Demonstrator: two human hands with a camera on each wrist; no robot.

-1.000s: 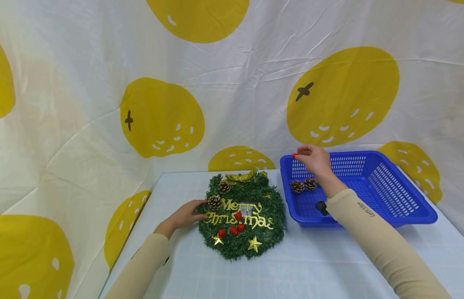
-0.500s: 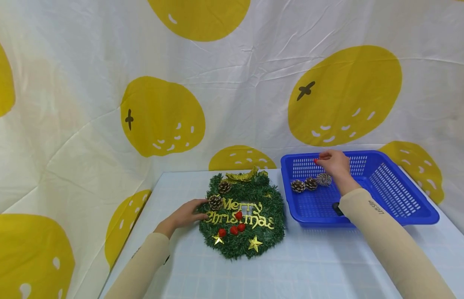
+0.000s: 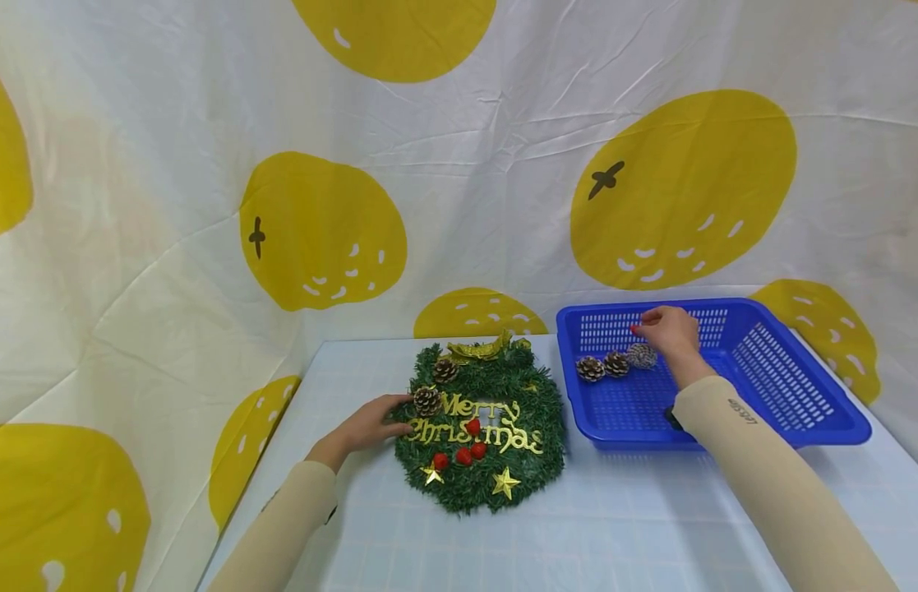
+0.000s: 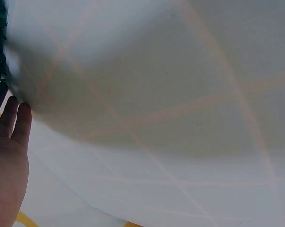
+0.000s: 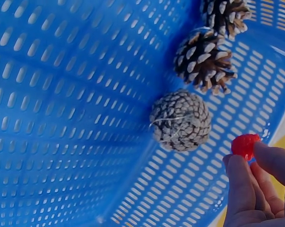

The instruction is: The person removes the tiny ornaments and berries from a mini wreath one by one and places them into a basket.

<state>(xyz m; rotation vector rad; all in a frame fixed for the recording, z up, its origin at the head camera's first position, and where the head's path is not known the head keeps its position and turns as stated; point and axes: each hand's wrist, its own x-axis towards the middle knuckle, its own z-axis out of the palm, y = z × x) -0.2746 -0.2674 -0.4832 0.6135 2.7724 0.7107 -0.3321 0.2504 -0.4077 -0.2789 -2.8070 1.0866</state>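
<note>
My right hand (image 3: pixel 671 335) pinches a small red berry (image 5: pixel 245 146) between thumb and fingertips, over the blue basket (image 3: pixel 586 433). In the right wrist view, a tightly closed grey pine cone (image 5: pixel 180 120) lies close by, beside a brown pine cone with white tips (image 5: pixel 204 60) and a similar one (image 5: pixel 226 16). On the left, my left hand (image 3: pixel 370 423) rests with extended fingers at the edge of a green Christmas wreath (image 3: pixel 464 492). The wreath carries gold "Merry Christmas" lettering (image 3: pixel 519 438), several red berries (image 3: pixel 464 456), pine cones (image 3: pixel 427 400) and gold stars (image 3: pixel 505 483).
The basket stands right of the wreath on a pale checked table (image 3: pixel 547 543). Inside it, a black object (image 3: pixel 672 418) is partly covered by the right sleeve. A white curtain (image 3: pixel 488 205) with yellow fruit prints hangs behind the table and along its left side.
My right hand has moved right and slightly down with the red berry, which uncovers the grey pine cone. The left hand and the wreath stay where they were.
</note>
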